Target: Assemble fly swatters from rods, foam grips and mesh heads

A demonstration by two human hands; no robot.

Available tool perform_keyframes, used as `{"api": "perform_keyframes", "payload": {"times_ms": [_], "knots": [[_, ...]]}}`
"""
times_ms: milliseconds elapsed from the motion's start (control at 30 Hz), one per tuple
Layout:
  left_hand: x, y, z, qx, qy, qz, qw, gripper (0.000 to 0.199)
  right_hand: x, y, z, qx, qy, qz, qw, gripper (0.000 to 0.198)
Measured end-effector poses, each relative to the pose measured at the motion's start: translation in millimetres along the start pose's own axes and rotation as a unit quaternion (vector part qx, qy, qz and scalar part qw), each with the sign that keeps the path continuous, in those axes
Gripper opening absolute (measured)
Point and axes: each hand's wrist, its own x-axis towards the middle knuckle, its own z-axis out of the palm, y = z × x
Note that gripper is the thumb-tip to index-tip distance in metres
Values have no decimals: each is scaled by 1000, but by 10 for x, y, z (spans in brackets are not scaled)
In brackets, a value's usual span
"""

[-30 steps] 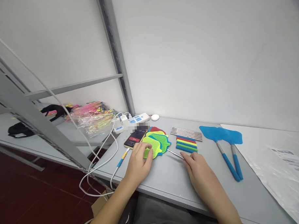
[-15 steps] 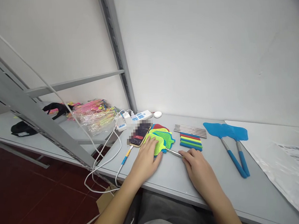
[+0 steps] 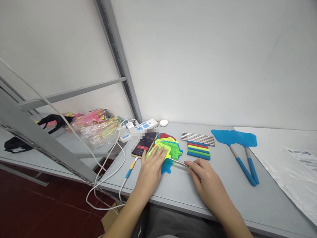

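Note:
My left hand (image 3: pixel 151 168) lies over a yellow-green perforated fly swatter head (image 3: pixel 161 151), fingers across its top and thumb hidden beneath. A thin metal rod (image 3: pixel 178 162) runs from this head's neck to my right hand (image 3: pixel 202 171), which is closed on its other end. A speck of yellow-green shows at those fingertips; the rest inside the hand is hidden. Under and behind lie more swatter heads: a green one (image 3: pixel 178 154), a red one (image 3: pixel 165 135) and a blue one (image 3: pixel 166 168). Beyond my right hand lie several metal rods (image 3: pixel 197 138) and coloured grip tubes (image 3: pixel 198 151).
Two blue fly swatters (image 3: pixel 243 138) with blue grips lie at right, by a white plastic sheet (image 3: pixel 284 156). A phone (image 3: pixel 144 144) on a cable, a power strip (image 3: pixel 147 125) and a white oval object (image 3: pixel 164 123) sit left and behind. A grey metal frame (image 3: pixel 121 64) stands at left.
The left thumb has gone from sight under the yellow-green swatter head, and a blue head now shows beneath it. The whole view has shifted slightly.

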Motion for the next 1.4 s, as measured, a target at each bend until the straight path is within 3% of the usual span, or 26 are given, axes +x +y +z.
{"api": "perform_keyframes", "payload": {"times_ms": [233, 533, 733, 967, 1133, 1267, 1333, 1400], "knots": [[49, 136, -78, 54, 38, 38, 997, 64, -200, 34, -30, 54, 50, 16, 997, 31], [163, 301, -79, 56, 60, 54, 995, 63, -285, 131, -72, 21, 87, 8, 996, 33], [272, 403, -95, 38, 39, 137, 989, 52, -370, 206, -189, -29, 123, 12, 992, 30], [470, 615, -62, -14, 59, 225, 972, 43, -479, 281, -311, -128, 164, 33, 978, 27], [637, 725, -87, 1, 69, 298, 952, 41, -473, 313, -315, -94, 170, 44, 980, 27], [661, 901, -134, 20, 119, 316, 941, 33, -445, 358, -337, -18, 221, 62, 973, 25], [599, 999, -76, 1, 180, 294, 939, 34, -434, 378, -354, 19, 252, 74, 965, 24], [512, 1114, 43, -67, 269, 230, 933, 32, -428, 389, -365, 40, 278, 82, 956, 24]]}}
